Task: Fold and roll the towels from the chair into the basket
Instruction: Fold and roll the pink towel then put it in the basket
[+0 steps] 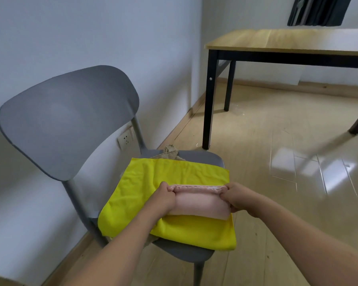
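The work looks to be in its early part. Low in the middle of the frame, the pink towel (198, 204) lies folded into a narrow band on top of the yellow towel (174, 203), and a roll is just being started along its far edge. The left hand (166, 196) has its grip curled round the left end of that edge; the right hand (235, 196) pinches the right end the same way. Left to do, by this view: finish this roll, then the yellow towel spread flat beneath, then a beige lacy cloth (171, 152) peeping out behind it. No basket is in sight.

The pink towel looks soft and thick with a stitched hem. The yellow one is thin, plush and lightly creased. The chair (70, 120) is smooth grey plastic with a rounded back, and a wooden tabletop (277, 40) on black legs stands at upper right.
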Motion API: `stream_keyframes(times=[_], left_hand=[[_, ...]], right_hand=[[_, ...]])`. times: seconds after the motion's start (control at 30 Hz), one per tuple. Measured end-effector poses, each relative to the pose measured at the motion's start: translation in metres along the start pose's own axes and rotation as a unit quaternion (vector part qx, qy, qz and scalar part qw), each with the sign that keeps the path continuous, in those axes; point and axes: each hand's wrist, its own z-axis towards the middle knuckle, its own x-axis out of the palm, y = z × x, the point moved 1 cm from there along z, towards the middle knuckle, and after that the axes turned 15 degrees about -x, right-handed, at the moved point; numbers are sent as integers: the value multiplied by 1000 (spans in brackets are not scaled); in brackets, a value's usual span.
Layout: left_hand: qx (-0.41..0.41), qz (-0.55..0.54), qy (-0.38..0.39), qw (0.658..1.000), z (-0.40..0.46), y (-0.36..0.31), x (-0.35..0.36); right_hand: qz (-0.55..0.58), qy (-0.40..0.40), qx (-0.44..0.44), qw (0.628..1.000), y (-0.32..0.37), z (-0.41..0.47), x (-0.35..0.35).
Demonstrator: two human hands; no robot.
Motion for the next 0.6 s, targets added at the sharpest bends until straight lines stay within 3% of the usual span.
stream_keyframes(times=[0.2, 0.27, 0.37, 0.47, 0.6], left_hand=[[-2, 41, -54, 998, -2, -4, 5], [-5, 32, -53, 998, -4, -3, 5], [-19, 7, -35, 999, -5, 2, 1], [-24, -132, -3, 991, -16, 3, -13], [-34, -342, 35, 938, -47, -4, -45]], right_hand=[[-164, -8, -3, 987, 7, 9, 5], [-172, -15, -8, 985, 11, 8, 4], [-49, -64, -7, 997, 20, 1, 2], [121, -127, -2, 984, 36, -8, 2], [148, -159, -44, 975, 71, -19, 8]])
